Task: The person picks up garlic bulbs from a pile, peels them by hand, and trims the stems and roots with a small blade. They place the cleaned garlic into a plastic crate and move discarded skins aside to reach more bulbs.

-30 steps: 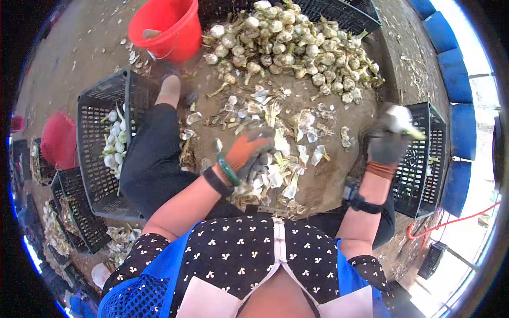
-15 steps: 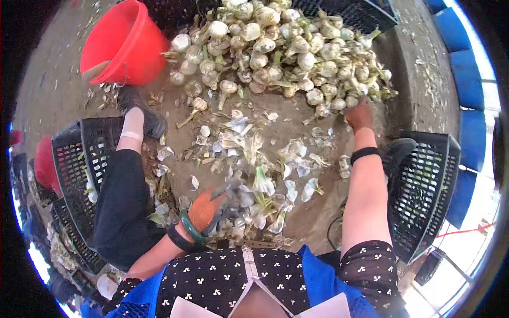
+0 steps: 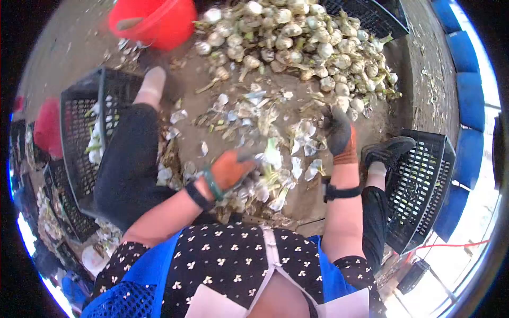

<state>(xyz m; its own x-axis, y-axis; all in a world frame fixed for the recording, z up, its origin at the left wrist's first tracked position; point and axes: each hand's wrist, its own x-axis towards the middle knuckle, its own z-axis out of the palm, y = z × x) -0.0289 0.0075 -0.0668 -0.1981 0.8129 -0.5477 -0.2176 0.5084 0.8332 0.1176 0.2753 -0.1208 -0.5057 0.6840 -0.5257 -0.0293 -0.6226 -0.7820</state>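
Observation:
My right hand (image 3: pixel 340 135), in an orange glove with a dark palm, is at the near edge of a heap of garlic bulbs (image 3: pixel 297 42). Its fingers look curled about a pale garlic bulb (image 3: pixel 342 103) at the fingertips. Lower and to the left, my left hand (image 3: pixel 233 170) wears the same kind of glove and hovers by a litter of garlic skins and cut stalks (image 3: pixel 273 155). Blur smears its dark fingers, so whether they hold anything cannot be made out.
A red bucket (image 3: pixel 172 26) stands at the upper left. Black plastic crates flank my legs, one at the left (image 3: pixel 82 138) with pale pieces inside and one at the right (image 3: pixel 419 185). Another dark crate (image 3: pixel 371 18) lies behind the heap. Blue containers (image 3: pixel 469 98) line the right side.
My right hand has drawn back from the heap, toward me and leftward. My left hand has moved forward and right over the skins. The whole view has shifted slightly.

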